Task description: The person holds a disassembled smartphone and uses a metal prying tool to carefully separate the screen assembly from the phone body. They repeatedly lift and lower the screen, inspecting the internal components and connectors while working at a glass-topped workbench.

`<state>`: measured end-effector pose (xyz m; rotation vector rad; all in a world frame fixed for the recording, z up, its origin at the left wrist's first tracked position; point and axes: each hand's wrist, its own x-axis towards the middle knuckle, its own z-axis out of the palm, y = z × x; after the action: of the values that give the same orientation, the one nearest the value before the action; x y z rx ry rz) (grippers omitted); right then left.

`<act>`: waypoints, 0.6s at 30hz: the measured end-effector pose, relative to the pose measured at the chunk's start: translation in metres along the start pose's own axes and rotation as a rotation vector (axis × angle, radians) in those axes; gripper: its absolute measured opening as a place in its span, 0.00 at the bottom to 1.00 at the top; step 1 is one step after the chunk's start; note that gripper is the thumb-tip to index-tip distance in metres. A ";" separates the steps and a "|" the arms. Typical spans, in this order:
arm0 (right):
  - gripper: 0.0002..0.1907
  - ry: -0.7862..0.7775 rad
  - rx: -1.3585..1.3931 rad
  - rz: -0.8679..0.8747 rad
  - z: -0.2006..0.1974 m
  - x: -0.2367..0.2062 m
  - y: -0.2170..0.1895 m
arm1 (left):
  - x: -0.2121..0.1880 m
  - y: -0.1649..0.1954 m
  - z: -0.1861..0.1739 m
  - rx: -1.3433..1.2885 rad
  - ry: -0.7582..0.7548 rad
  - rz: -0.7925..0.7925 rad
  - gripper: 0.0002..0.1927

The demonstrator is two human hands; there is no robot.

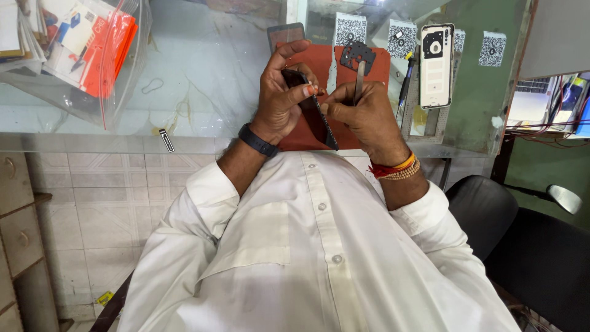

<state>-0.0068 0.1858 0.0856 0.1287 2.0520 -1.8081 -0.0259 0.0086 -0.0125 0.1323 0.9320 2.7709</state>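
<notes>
Here, mid-disassembly by the look of it: left hand (279,92) clamped on a dark phone (313,110) tilted edge-up above the red mat (319,61) on the worktop (203,74). Right hand (362,114) pinched shut on tweezers (359,80) gripping a black plate (357,55) (probably an inner cover). Next, likely setting that plate down steadily.

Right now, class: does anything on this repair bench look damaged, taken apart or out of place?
Yes. The white phone back cover lies detached on the bench, separate from the dark phone gripped in the left hand. The right hand holds a metal tool beside it. A small black plate lies loose on the red mat.

Bright even daylight, sharp focus, glare on glass top (203,74)
</notes>
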 end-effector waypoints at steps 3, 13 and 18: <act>0.03 0.003 0.000 0.007 0.000 0.000 -0.002 | -0.001 0.000 0.001 0.009 0.000 0.002 0.37; 0.02 -0.006 -0.006 0.016 -0.002 0.000 -0.003 | -0.002 0.000 0.004 0.027 -0.003 0.007 0.37; 0.04 -0.014 0.009 0.004 -0.004 0.000 -0.001 | -0.001 -0.001 0.005 0.059 -0.024 0.024 0.37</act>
<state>-0.0082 0.1893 0.0869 0.1223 2.0328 -1.8116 -0.0235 0.0122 -0.0091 0.1870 1.0135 2.7583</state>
